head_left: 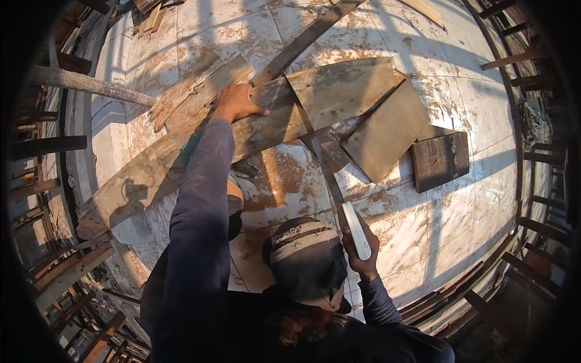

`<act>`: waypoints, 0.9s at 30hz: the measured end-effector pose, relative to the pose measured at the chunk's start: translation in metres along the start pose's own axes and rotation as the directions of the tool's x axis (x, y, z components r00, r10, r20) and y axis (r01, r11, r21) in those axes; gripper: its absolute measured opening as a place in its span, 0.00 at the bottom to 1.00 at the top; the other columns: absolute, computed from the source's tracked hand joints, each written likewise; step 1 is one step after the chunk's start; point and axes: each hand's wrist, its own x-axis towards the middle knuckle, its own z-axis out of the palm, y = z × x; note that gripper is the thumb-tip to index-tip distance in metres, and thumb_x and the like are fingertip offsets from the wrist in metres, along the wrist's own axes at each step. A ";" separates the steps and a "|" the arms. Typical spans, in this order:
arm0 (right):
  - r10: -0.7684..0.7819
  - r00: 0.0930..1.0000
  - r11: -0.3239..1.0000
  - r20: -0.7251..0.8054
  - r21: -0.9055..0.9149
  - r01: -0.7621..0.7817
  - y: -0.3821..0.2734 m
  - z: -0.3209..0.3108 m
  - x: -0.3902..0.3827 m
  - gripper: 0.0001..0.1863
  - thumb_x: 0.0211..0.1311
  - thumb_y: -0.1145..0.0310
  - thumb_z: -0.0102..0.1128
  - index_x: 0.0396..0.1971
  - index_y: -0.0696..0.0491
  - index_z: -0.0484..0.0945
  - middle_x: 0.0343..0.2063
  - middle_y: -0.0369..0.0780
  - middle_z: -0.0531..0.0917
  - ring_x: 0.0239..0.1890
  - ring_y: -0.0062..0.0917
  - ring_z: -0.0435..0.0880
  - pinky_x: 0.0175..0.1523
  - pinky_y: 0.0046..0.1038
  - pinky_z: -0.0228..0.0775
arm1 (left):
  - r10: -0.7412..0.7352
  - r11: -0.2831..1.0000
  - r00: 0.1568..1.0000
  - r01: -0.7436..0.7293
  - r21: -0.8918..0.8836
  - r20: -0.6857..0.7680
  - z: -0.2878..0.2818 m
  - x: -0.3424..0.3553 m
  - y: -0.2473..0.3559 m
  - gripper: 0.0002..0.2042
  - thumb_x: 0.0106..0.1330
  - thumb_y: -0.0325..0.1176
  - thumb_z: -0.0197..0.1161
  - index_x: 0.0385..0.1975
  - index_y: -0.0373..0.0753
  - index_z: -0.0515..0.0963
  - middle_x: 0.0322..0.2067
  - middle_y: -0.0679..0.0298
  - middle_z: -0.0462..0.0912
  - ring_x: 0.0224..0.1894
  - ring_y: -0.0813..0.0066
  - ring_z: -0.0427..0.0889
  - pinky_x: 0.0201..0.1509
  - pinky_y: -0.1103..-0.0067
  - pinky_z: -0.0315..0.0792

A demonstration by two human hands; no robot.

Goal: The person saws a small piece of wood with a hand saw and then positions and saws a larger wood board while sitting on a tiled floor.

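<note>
A long weathered wooden plank lies slantwise in front of me, its near end at lower left. My left hand grips its far edge, thumb stretched along the upper face and fingers partly hidden. My right hand is closed round the white handle of a handsaw. The saw's long blade crosses the plank to the right of my left hand, its tip reaching past the far edge. Whether the teeth are sunk into the wood I cannot tell.
Two short board pieces lie to the right. Broken boards rest beyond my left hand. A dark narrow strip runs away at the top. A round pole juts in from the left. Sawdust covers the pale tiled floor.
</note>
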 end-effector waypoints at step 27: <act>-0.081 0.996 0.997 -0.040 -0.009 0.081 0.003 0.054 0.145 0.26 0.56 0.73 0.64 0.56 0.60 0.73 0.46 0.48 0.83 0.47 0.31 0.82 0.53 0.28 0.71 | -0.058 0.998 0.998 0.058 -0.001 0.032 0.002 -0.009 0.013 0.46 0.32 0.68 0.76 0.50 0.39 0.80 0.44 0.53 0.84 0.49 0.58 0.83 0.53 0.65 0.74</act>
